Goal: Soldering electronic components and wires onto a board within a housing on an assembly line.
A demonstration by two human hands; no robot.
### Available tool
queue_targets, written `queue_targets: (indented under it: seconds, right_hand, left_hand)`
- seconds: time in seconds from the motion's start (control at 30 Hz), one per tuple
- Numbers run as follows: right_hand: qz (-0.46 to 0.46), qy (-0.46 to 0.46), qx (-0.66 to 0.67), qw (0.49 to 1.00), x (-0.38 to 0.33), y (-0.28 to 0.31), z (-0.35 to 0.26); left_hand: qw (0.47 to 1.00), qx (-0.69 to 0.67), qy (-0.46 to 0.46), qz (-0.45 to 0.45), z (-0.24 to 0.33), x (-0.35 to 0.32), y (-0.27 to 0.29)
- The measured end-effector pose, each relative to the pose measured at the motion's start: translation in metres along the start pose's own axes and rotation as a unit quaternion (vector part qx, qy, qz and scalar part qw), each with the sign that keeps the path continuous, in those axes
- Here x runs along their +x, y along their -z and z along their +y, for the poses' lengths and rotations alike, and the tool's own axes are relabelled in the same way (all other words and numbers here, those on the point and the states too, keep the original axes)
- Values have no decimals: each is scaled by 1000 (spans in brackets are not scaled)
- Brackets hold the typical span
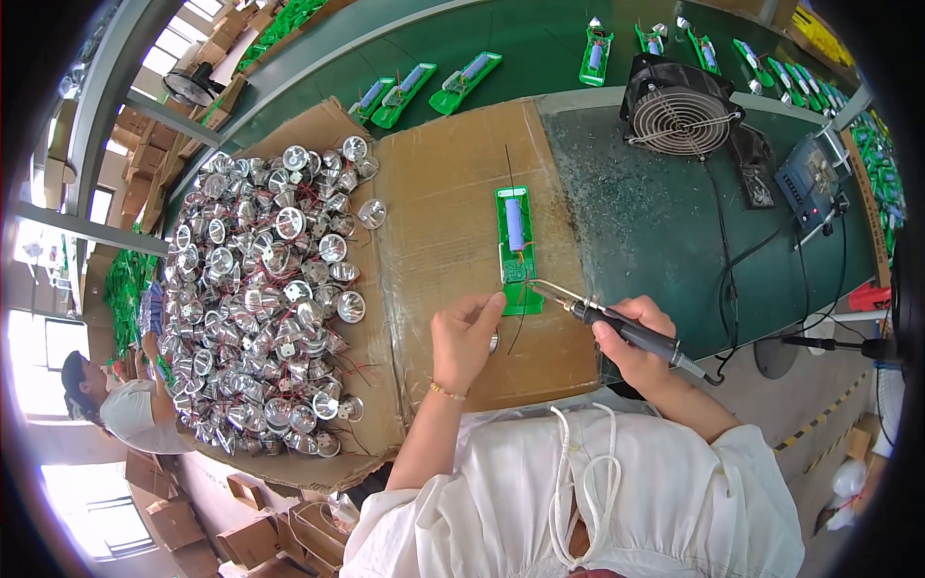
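A green plastic housing (523,302) lies lengthwise on the cardboard in front of me. It carries a purple-blue cylindrical battery (515,223) and a small green circuit board (518,272) with thin wires. My left hand (464,335) is closed beside the housing's near end, thumb and finger pinched; what they hold is hidden. Part of a silver reflector (494,342) shows just under that hand. In my right hand (636,337) is a soldering iron (631,332) with a dark handle and a thin metal tube along it. Its tip reaches the wires at the board's near end.
Many silver reflectors (289,223) with red wires are heaped on cardboard (438,193) at left. A black fan (679,111) and a blue soldering station (814,183) stand at right, the iron's cord between. More green housings (403,96) line the far side. Another person (140,414) is at far left.
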State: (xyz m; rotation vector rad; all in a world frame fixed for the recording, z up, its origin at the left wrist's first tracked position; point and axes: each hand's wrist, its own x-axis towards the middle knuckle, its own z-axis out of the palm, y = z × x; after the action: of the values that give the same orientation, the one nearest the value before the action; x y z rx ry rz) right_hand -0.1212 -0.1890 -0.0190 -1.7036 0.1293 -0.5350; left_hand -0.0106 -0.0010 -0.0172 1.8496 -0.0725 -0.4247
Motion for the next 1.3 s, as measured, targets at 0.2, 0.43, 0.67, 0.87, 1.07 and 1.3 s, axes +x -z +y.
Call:
queue_targets:
  seconds: [0.2,0.43,0.67,0.87,1.07,1.3]
  right_hand:
    - [65,-42,10,997,1,-11,10]
    - [74,-62,44,994,8,-22,17]
    - [50,-107,126,985,11,-22,13]
    - [78,-115,118,983,11,-20,8]
    - [63,-116,111,985,10,-22,9]
    - [54,-103,108,987,10,-23,11]
  left_hand:
    - [993,85,-60,60,2,4,-16]
    - [966,174,-172,87,5,8,-19]
    - [965,174,-178,83,5,9,-20]
    - [969,157,-168,86,4,8,-20]
    - [968,157,-179,85,2,9,-20]
    - [969,153,-175,84,2,10,-19]
